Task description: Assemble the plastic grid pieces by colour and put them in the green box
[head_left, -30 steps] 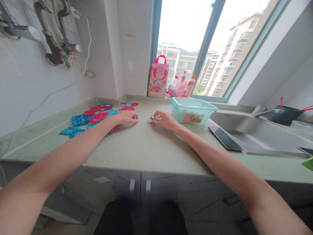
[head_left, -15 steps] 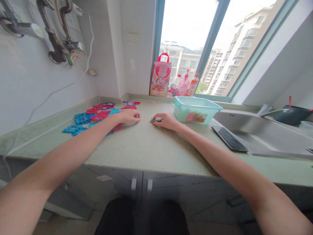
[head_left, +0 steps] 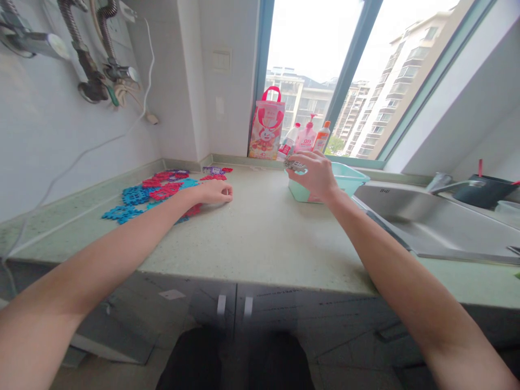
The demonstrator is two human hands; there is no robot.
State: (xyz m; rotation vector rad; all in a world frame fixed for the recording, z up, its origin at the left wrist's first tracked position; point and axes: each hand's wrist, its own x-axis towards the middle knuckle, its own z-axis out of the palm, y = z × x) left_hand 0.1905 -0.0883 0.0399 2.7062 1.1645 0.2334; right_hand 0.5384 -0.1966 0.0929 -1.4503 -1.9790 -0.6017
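My right hand (head_left: 314, 174) is raised above the counter, fingers closed on a small grey snowflake-like plastic piece (head_left: 294, 164), just at the near-left rim of a mint green plastic box (head_left: 352, 179). My left hand (head_left: 214, 192) rests on the green counter (head_left: 260, 238) with its fingers curled loosely, beside a spread of blue, red and purple interlocking plastic pieces (head_left: 152, 194). Whether the left hand holds anything I cannot make out.
A steel sink (head_left: 430, 222) with a tap (head_left: 447, 183) lies to the right. A pink gift bag (head_left: 266, 125) and bottles (head_left: 306, 138) stand on the window ledge. Hoses and a cable hang on the left wall.
My right hand has lifted the grey piece off the counter and carried it up and right to the green box. The left hand has stayed put.
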